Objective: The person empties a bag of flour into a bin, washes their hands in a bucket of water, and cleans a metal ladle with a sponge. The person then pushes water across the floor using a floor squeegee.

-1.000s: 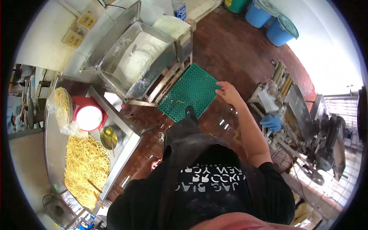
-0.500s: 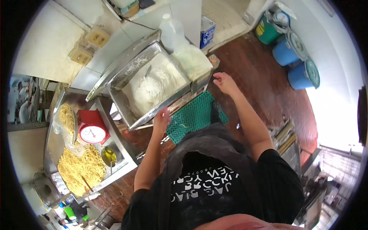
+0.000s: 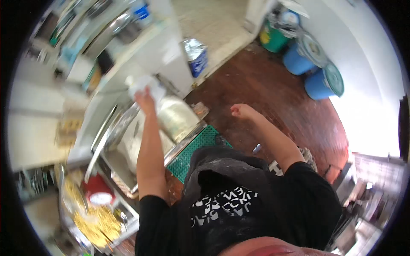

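Observation:
My left hand is stretched forward over the flour bin, its fingers apart and slightly blurred. It overlaps the near side of a translucent white plastic jug; contact cannot be made out. Below my forearm is the metal bin with white flour inside, partly hidden by the arm. Beside the bin sits a pale, flour-dusted cover. Off to the right, above the brown floor, my right hand hangs with fingers curled in and nothing visible in them.
A green perforated mat lies at my feet. To the left, a metal tray holds yellow noodles and a red scale. A blue tin stands ahead. Blue lidded barrels and a green bucket line the right wall.
My left hand has moved forward from the bin's near edge to the jug. The fingers of my right hand have curled in more. The view has turned and shifted.

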The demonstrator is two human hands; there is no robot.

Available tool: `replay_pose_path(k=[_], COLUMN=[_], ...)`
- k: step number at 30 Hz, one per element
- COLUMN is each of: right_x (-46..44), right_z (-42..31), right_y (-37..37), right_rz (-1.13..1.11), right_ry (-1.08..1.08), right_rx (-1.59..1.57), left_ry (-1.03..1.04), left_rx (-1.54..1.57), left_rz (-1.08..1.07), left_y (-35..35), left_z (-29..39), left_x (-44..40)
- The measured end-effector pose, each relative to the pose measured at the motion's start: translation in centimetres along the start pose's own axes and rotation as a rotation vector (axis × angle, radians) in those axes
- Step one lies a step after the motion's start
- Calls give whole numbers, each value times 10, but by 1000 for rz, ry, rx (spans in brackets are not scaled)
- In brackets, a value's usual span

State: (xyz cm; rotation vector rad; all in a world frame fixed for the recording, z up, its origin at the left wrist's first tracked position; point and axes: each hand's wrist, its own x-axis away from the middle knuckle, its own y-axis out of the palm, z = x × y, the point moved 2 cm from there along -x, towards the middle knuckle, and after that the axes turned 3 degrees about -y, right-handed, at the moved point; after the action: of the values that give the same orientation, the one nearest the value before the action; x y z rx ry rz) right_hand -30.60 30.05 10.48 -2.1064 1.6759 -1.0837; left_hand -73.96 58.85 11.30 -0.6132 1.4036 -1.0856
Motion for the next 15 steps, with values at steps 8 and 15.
replay_pose_path(k=[8, 15], right_x=[66, 213], right_z=[240, 391], right_y=[29, 60], right_rz=[-85, -376], right_ry=[55, 238], right_rx=[424, 541], left_ry=[-524, -111], left_rx=[1136, 1130], left_rz=[69, -229], left_y=[-39, -145], left_z=[53, 213], left_x=[-35, -120])
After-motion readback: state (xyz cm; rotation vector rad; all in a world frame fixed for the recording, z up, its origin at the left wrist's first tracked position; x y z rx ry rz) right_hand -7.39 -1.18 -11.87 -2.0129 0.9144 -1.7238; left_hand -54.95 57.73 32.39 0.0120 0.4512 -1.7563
